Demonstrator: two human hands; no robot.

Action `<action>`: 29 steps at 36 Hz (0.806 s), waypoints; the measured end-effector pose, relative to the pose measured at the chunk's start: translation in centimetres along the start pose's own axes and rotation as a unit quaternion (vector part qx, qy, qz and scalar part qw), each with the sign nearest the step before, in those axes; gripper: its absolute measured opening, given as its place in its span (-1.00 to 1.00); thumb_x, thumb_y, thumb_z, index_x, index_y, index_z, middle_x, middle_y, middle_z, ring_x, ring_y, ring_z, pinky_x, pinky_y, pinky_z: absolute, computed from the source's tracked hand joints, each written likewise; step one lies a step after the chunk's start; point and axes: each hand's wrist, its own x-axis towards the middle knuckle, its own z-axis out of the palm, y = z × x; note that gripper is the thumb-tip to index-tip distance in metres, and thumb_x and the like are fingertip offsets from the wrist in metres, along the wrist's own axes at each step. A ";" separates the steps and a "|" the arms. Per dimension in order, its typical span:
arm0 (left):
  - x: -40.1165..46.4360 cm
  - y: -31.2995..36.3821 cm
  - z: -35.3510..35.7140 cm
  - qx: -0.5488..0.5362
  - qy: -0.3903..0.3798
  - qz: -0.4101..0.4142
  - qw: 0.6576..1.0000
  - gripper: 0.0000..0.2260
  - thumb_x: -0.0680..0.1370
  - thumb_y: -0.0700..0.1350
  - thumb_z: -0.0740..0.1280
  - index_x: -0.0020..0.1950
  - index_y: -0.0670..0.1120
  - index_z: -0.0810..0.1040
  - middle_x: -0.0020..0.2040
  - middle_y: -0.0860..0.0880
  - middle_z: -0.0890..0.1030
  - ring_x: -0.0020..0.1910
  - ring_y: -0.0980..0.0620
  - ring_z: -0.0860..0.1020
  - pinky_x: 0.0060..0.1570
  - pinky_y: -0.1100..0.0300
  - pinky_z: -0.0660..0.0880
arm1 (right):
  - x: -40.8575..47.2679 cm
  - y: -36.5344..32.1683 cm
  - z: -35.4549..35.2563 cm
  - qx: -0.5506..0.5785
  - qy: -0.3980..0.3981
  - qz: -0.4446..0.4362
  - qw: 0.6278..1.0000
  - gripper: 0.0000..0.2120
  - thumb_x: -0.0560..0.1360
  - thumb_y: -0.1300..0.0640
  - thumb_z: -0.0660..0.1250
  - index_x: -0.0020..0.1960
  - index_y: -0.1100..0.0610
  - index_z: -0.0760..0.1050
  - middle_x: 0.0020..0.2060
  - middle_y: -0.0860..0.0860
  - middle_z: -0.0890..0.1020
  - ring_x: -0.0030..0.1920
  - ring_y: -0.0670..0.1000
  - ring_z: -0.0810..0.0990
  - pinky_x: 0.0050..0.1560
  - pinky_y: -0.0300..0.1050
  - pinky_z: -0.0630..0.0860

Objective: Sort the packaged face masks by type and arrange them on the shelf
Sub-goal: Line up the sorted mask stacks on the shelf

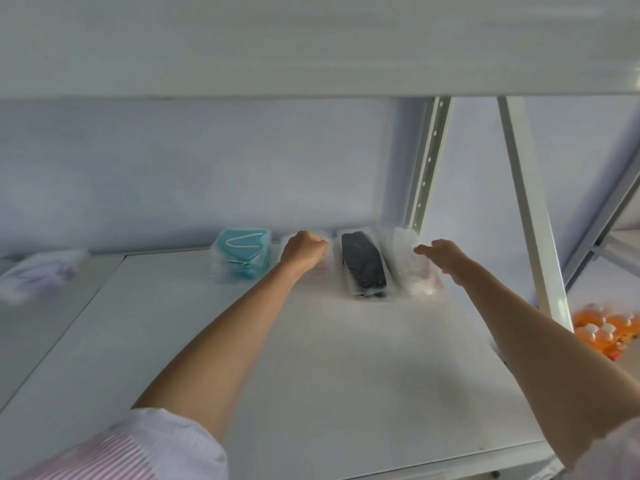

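Pink-striped sleeve (114, 452) sits right at the bottom left, rolled up on my left arm, and both arms reach out over the white shelf (311, 358) toward the far wall. My left hand (303, 249) is curled into a loose fist on top of a clear-wrapped mask pack (320, 268) that's pretty blurry, looks pinkish under the plastic, and I honestly can't tell if the fingers are actually gripping it. Just left of that is the teal mask stack (242, 256). Right of my fist lies the black mask pack (363, 266), long side pointing away from me. My right hand (446, 256) is flat with fingers stretched out together, on the near side of another clear pack (414, 263) at the far right, by the shelf upright (427, 161). Some blurry purple-ish packs (38, 275) sit way off left.
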 end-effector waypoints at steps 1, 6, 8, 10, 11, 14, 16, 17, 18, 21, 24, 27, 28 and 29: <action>-0.5 0.2 -0.5 0.028 0.000 0.008 1.000 -0.74 0.38 -0.01 0.24 -0.24 -0.18 0.61 -0.16 -0.14 0.68 -0.12 -0.16 0.65 -0.05 -0.01 0.60 | -0.2 -0.3 0.0 -0.035 0.014 -0.020 0.999 -0.40 0.54 -0.01 0.30 0.47 0.24 0.24 0.39 0.16 0.36 0.35 0.19 0.37 0.34 0.07 0.31; -3.2 0.8 -3.4 0.188 0.006 0.072 0.980 -0.76 0.53 -0.06 0.23 -0.17 -0.13 0.63 -0.20 -0.07 0.60 -0.11 -0.13 0.56 -0.13 0.17 0.39 | -1.0 -3.6 0.9 -0.203 0.052 -0.142 0.967 -0.48 0.55 -0.06 0.25 0.43 0.15 0.32 0.39 0.16 0.40 0.36 0.21 0.36 0.30 0.07 0.36; -3.7 0.6 -4.7 0.236 0.026 0.093 0.967 -0.75 0.53 -0.11 0.19 -0.03 -0.09 0.67 -0.08 -0.08 0.65 -0.04 -0.15 0.58 -0.10 0.18 0.39 | -1.9 -5.6 1.9 -0.251 0.048 -0.192 0.948 -0.50 0.56 -0.07 0.23 0.42 0.14 0.34 0.40 0.14 0.38 0.38 0.20 0.34 0.32 0.08 0.33; -4.1 0.0 -6.2 0.271 0.043 0.109 0.956 -0.74 0.53 -0.12 0.18 0.01 -0.08 0.66 -0.02 -0.09 0.66 0.01 -0.16 0.59 -0.07 0.16 0.40 | -2.8 -7.8 3.3 -0.287 0.041 -0.236 0.927 -0.51 0.57 -0.08 0.21 0.42 0.13 0.35 0.40 0.14 0.38 0.38 0.19 0.33 0.32 0.08 0.31; -4.3 -0.3 -7.0 0.282 0.049 0.116 0.951 -0.74 0.53 -0.11 0.18 0.01 -0.08 0.66 -0.01 -0.09 0.66 0.02 -0.15 0.58 -0.07 0.15 0.41 | -3.3 -8.9 4.1 -0.304 0.034 -0.252 0.918 -0.50 0.57 -0.09 0.19 0.43 0.12 0.34 0.40 0.13 0.37 0.39 0.19 0.32 0.33 0.08 0.30; -4.9 -1.7 -9.9 0.316 0.069 0.124 0.938 -0.76 0.55 -0.10 0.17 -0.05 -0.12 0.62 0.01 -0.12 0.65 0.03 -0.17 0.56 -0.06 0.15 0.41 | -4.8 -12.2 7.0 -0.351 0.009 -0.288 0.891 -0.47 0.58 -0.14 0.17 0.45 0.10 0.31 0.42 0.10 0.35 0.41 0.16 0.28 0.34 0.07 0.26; -5.2 -2.9 -12.0 0.333 0.078 0.113 0.933 -0.78 0.56 -0.08 0.17 -0.09 -0.13 0.58 0.02 -0.13 0.63 0.03 -0.17 0.55 -0.06 0.14 0.39 | -6.2 -14.2 9.2 -0.359 -0.010 -0.306 0.882 -0.46 0.58 -0.15 0.15 0.46 0.11 0.30 0.43 0.10 0.35 0.42 0.15 0.27 0.35 0.06 0.24; -5.3 -3.6 -13.1 0.340 0.082 0.108 0.931 -0.77 0.56 -0.07 0.17 -0.06 -0.12 0.59 0.03 -0.12 0.63 0.03 -0.17 0.54 -0.07 0.14 0.37 | -7.0 -15.1 10.4 -0.358 -0.018 -0.314 0.879 -0.45 0.58 -0.16 0.15 0.47 0.11 0.29 0.43 0.09 0.34 0.42 0.15 0.26 0.36 0.06 0.23; -5.5 -4.3 -14.3 0.346 0.087 0.104 0.928 -0.75 0.56 -0.05 0.17 -0.01 -0.10 0.61 0.04 -0.11 0.63 0.04 -0.16 0.54 -0.08 0.14 0.36 | -7.7 -16.0 11.6 -0.358 -0.025 -0.322 0.876 -0.45 0.58 -0.16 0.15 0.47 0.11 0.29 0.44 0.09 0.34 0.43 0.15 0.25 0.36 0.05 0.22; -6.2 -6.7 -17.8 0.358 0.097 0.091 0.924 -0.73 0.56 0.01 0.19 0.05 -0.07 0.63 0.05 -0.10 0.64 0.07 -0.14 0.57 -0.05 0.14 0.41 | -9.9 -18.5 15.6 -0.357 -0.049 -0.344 0.867 -0.44 0.57 -0.18 0.15 0.47 0.10 0.29 0.43 0.09 0.34 0.43 0.16 0.25 0.37 0.04 0.22; -7.3 -9.7 -21.7 0.360 0.097 0.078 0.924 -0.74 0.54 0.05 0.21 -0.05 -0.05 0.63 0.02 -0.09 0.66 0.04 -0.13 0.58 -0.02 0.15 0.46 | -12.2 -20.7 19.9 -0.350 -0.071 -0.360 0.862 -0.44 0.57 -0.19 0.14 0.46 0.10 0.30 0.41 0.10 0.37 0.41 0.17 0.28 0.34 0.04 0.24; -8.3 -12.7 -25.9 0.356 0.102 0.063 0.927 -0.77 0.52 0.07 0.21 -0.17 -0.01 0.58 -0.12 -0.07 0.65 -0.09 -0.11 0.58 -0.10 0.15 0.47 | -14.4 -22.8 23.9 -0.341 -0.092 -0.368 0.860 -0.45 0.57 -0.20 0.13 0.45 0.08 0.31 0.41 0.10 0.36 0.40 0.17 0.27 0.32 0.04 0.25; -8.6 -13.7 -27.3 0.351 0.105 0.056 0.929 -0.78 0.52 0.06 0.20 -0.23 -0.01 0.52 -0.19 -0.07 0.61 -0.15 -0.11 0.57 -0.16 0.16 0.45 | -15.1 -23.4 25.3 -0.339 -0.098 -0.368 0.860 -0.45 0.57 -0.20 0.13 0.44 0.09 0.32 0.40 0.11 0.37 0.40 0.17 0.28 0.32 0.04 0.26; -8.8 -14.8 -28.7 0.343 0.110 0.048 0.932 -0.77 0.51 0.05 0.20 -0.27 -0.03 0.46 -0.26 -0.07 0.57 -0.21 -0.11 0.54 -0.21 0.17 0.41 | -15.7 -24.1 26.7 -0.337 -0.105 -0.367 0.861 -0.46 0.57 -0.20 0.13 0.43 0.09 0.33 0.39 0.13 0.38 0.39 0.18 0.28 0.32 0.04 0.26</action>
